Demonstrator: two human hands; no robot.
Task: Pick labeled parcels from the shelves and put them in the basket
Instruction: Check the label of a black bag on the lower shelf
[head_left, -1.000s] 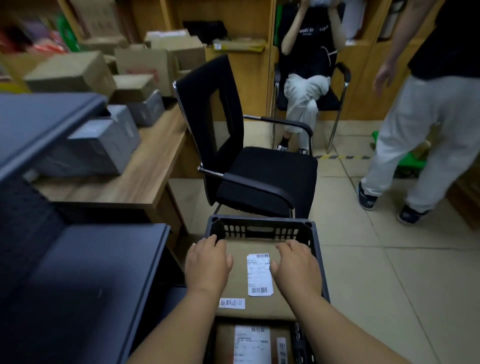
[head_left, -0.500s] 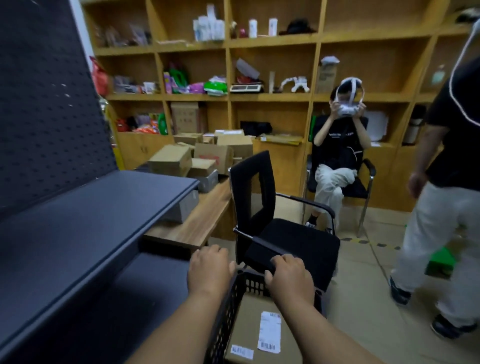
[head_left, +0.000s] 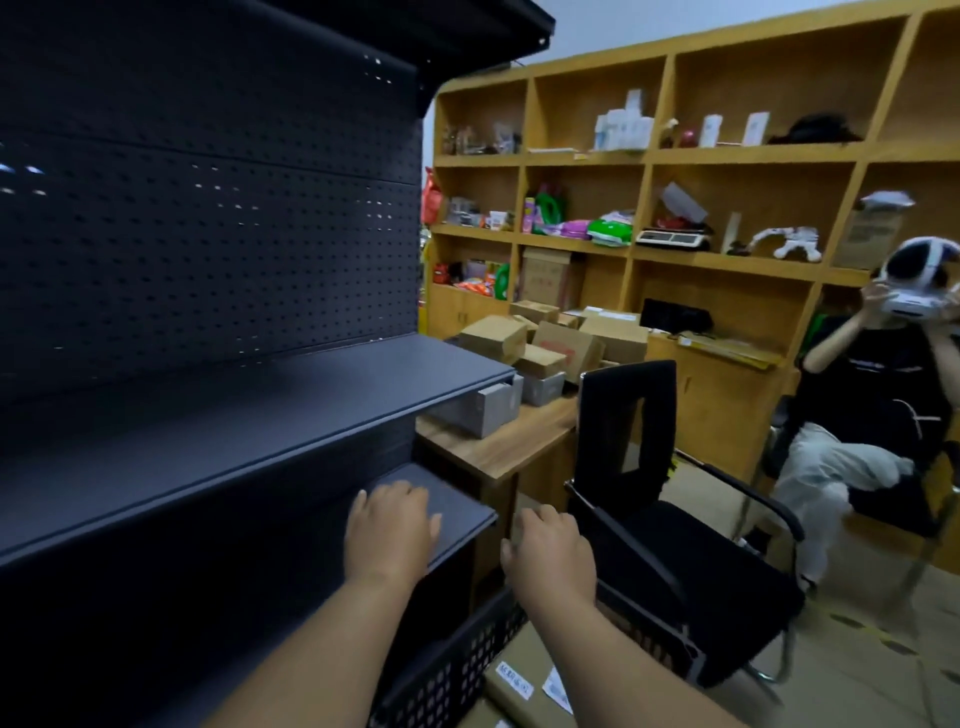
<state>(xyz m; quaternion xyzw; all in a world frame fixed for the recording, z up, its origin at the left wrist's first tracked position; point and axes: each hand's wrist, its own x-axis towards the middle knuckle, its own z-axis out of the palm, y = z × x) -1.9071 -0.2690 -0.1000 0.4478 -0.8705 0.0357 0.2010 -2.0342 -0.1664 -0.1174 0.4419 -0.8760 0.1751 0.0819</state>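
Note:
A black slatted basket (head_left: 447, 675) sits at the bottom of the view with a brown cardboard parcel (head_left: 524, 670) in it, white labels on top. My left hand (head_left: 389, 530) hovers above the basket's left side, in front of the lower dark shelf (head_left: 457, 512), fingers loosely spread, holding nothing. My right hand (head_left: 550, 556) hangs over the basket's far end, fingers curled loosely, with nothing in it. The dark metal shelving (head_left: 234, 415) on the left shows bare boards.
A black office chair (head_left: 665, 519) stands just beyond the basket. A wooden desk (head_left: 493, 447) carries several cardboard and grey boxes. Wooden wall shelves (head_left: 675, 156) hold assorted goods. A person sits at the right (head_left: 883, 415).
Both hands have lifted off the parcel in the basket and risen. My view has swung up and left toward the dark shelving; the standing person has left the frame.

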